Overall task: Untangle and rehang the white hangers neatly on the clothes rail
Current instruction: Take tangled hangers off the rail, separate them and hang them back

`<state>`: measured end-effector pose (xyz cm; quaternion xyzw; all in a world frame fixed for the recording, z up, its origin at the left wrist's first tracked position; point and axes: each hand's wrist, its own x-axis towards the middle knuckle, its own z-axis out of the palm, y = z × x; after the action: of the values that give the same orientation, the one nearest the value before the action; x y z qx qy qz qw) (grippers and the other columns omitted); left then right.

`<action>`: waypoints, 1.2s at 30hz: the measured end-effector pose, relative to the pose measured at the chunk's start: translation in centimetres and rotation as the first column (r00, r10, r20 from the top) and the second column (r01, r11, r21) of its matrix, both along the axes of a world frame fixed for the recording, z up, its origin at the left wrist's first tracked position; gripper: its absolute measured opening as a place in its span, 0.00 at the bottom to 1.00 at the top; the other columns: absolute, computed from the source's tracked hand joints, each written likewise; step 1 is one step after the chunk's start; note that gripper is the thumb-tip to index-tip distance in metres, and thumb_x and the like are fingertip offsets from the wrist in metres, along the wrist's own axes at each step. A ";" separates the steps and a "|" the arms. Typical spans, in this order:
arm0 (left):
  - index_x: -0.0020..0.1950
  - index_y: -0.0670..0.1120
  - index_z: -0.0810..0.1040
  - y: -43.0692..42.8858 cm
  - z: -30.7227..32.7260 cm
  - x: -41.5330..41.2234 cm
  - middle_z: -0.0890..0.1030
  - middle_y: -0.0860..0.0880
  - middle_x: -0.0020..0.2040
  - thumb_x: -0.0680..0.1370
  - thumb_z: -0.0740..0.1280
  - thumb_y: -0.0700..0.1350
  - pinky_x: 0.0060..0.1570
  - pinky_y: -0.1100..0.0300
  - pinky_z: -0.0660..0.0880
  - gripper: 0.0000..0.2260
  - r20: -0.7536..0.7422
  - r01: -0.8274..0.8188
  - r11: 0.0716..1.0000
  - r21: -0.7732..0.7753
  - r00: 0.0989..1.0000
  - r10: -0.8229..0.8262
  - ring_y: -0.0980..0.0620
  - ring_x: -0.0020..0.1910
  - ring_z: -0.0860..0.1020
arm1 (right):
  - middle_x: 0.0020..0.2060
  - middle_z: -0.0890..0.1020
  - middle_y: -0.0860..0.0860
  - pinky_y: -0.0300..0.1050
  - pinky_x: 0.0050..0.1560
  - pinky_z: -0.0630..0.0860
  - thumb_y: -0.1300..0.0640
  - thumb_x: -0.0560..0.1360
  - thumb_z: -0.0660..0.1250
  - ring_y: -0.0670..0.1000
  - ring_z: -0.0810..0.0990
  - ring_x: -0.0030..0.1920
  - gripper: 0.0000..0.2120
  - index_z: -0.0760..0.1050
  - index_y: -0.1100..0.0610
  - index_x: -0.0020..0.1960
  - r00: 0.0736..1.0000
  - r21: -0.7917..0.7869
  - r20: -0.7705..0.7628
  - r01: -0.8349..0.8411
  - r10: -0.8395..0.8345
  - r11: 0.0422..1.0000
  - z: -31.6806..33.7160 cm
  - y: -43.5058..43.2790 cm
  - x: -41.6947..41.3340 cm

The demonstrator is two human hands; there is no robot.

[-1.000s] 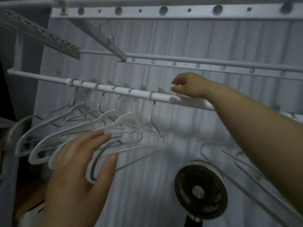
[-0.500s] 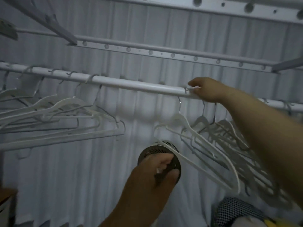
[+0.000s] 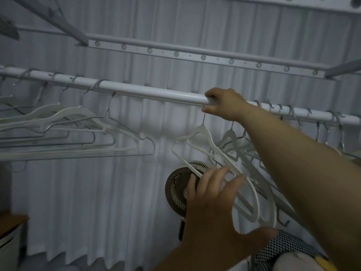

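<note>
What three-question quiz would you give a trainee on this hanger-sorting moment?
1. True or false: the left hand is gripping the clothes rail.
2. Multiple choice: what stands just behind the left hand's fingers? A) a fan B) a lamp C) a mirror
3. Fill in: the right hand curls round the rail directly above the hook of a white ____.

Key:
1. False. Its fingers are spread and touch a hanger's lower arm.
2. A
3. hanger
</note>
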<state>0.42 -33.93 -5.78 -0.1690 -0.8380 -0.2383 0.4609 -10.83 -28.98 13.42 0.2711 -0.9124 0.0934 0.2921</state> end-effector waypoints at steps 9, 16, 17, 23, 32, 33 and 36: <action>0.71 0.57 0.62 1.1 3.7 -3.0 0.67 0.52 0.68 0.67 0.40 0.64 0.67 0.57 0.56 0.34 0.184 0.086 0.981 0.172 0.976 -0.117 0.53 0.67 0.62 | 0.71 0.65 0.55 0.47 0.66 0.64 0.53 0.79 0.57 0.57 0.68 0.68 0.27 0.53 0.55 0.74 0.994 0.023 0.095 -0.050 0.048 0.998 0.7 0.6 -0.1; 0.51 0.48 0.78 0.0 7.0 -4.3 0.70 0.48 0.56 0.72 0.41 0.66 0.59 0.53 0.66 0.33 0.404 -0.111 0.989 -0.094 0.904 0.140 0.47 0.58 0.68 | 0.70 0.67 0.55 0.43 0.65 0.63 0.56 0.80 0.54 0.55 0.68 0.67 0.23 0.56 0.57 0.73 0.994 0.038 0.088 -0.066 0.063 0.997 1.2 1.5 -0.6; 0.51 0.47 0.78 -0.4 7.1 -4.2 0.70 0.48 0.55 0.76 0.47 0.64 0.57 0.53 0.68 0.27 0.437 -0.122 0.988 -0.095 0.886 0.152 0.47 0.57 0.68 | 0.69 0.68 0.55 0.43 0.64 0.64 0.56 0.80 0.55 0.55 0.69 0.67 0.22 0.58 0.57 0.73 0.995 0.037 0.083 -0.064 0.061 0.997 1.2 1.8 -0.7; 0.49 0.48 0.63 -3.5 6.1 -3.4 0.65 0.51 0.43 0.75 0.61 0.40 0.31 0.66 0.63 0.08 0.476 -0.101 0.995 -0.016 0.874 0.096 0.55 0.35 0.67 | 0.62 0.76 0.56 0.43 0.59 0.67 0.57 0.78 0.60 0.56 0.73 0.62 0.16 0.71 0.58 0.65 0.996 -0.017 0.007 -0.086 0.086 0.996 1.4 2.1 -0.7; 0.64 0.50 0.67 -9.9 7.1 -0.4 0.78 0.49 0.57 0.77 0.58 0.39 0.50 0.60 0.72 0.17 0.424 -0.283 0.958 -0.048 0.862 0.276 0.50 0.54 0.77 | 0.56 0.80 0.57 0.38 0.48 0.64 0.57 0.76 0.64 0.49 0.73 0.49 0.12 0.77 0.58 0.58 0.981 -0.101 0.026 -0.190 0.193 0.977 2.1 -2.5 -1.1; 0.64 0.50 0.68 -10.7 7.1 -0.1 0.79 0.49 0.56 0.77 0.57 0.39 0.49 0.61 0.72 0.16 0.409 -0.304 0.951 -0.054 0.862 0.298 0.51 0.54 0.77 | 0.55 0.80 0.57 0.38 0.48 0.64 0.57 0.76 0.64 0.49 0.72 0.48 0.12 0.77 0.58 0.58 0.978 -0.095 0.030 -0.205 0.208 0.974 2.1 -3.4 -1.1; 0.63 0.50 0.69 -13.3 7.0 0.8 0.79 0.49 0.56 0.76 0.57 0.38 0.50 0.61 0.72 0.16 0.379 -0.343 0.939 -0.037 0.864 0.331 0.51 0.54 0.77 | 0.55 0.79 0.56 0.39 0.49 0.65 0.58 0.76 0.63 0.49 0.72 0.49 0.12 0.77 0.58 0.58 0.969 -0.083 0.036 -0.240 0.243 0.967 1.9 -6.4 -0.9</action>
<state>1.20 -47.22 1.19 0.0364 -0.9239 -0.1954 0.3270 -11.71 -35.38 15.35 0.3664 -0.8748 0.1699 0.2677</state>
